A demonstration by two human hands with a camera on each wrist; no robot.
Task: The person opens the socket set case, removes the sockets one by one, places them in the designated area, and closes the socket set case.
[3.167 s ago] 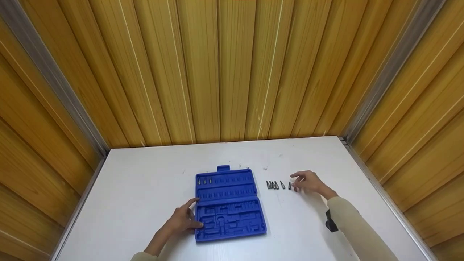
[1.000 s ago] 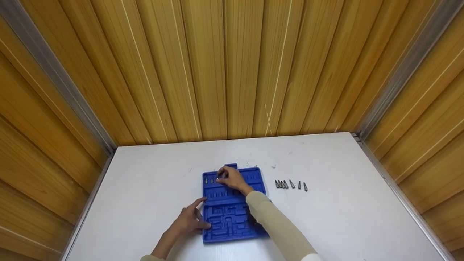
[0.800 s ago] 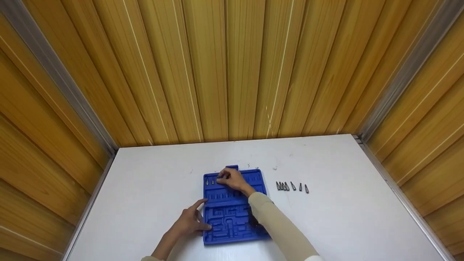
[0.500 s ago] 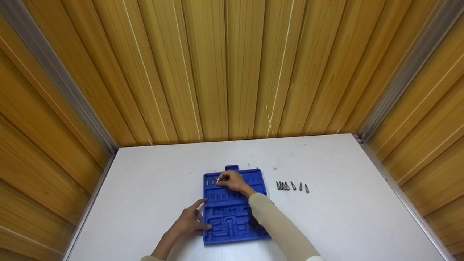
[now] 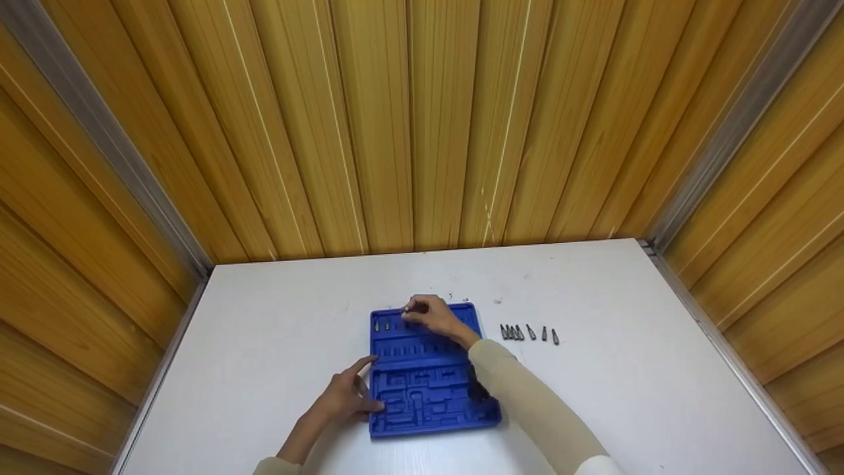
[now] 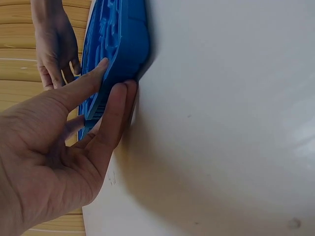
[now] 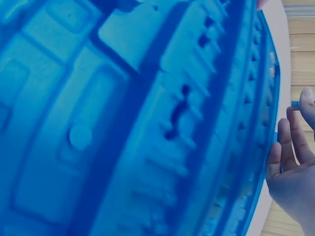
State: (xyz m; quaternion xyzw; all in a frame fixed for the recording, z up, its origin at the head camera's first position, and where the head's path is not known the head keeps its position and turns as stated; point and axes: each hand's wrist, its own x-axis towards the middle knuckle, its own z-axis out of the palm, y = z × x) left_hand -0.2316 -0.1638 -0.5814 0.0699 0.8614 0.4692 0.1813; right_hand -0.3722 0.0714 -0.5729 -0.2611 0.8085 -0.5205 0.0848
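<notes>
An open blue plastic tool case (image 5: 422, 363) lies flat on the white table, its moulded slots facing up. My left hand (image 5: 343, 396) holds the case's left edge; in the left wrist view its thumb (image 6: 101, 66) lies over the rim with the other fingers against the outer wall. Above the upper half of the case, my right hand (image 5: 438, 316) pinches a small screwdriver bit (image 5: 407, 309) between thumb and fingertips. Only a short end of that bit (image 7: 295, 104) shows in the right wrist view. Two bits (image 5: 382, 326) sit in the case's top left slots.
Right of the case, several dark tapered bits (image 5: 513, 332) lie in a loose row on the white table (image 5: 277, 323). Wood-patterned panels (image 5: 435, 132) stand behind the table and on both sides. The right forearm crosses over the case's right edge.
My right hand came from the loose bits to the case's upper row, and has lifted up and right with a bit. A third bit seated there earlier is gone. The left hand stays at the edge.
</notes>
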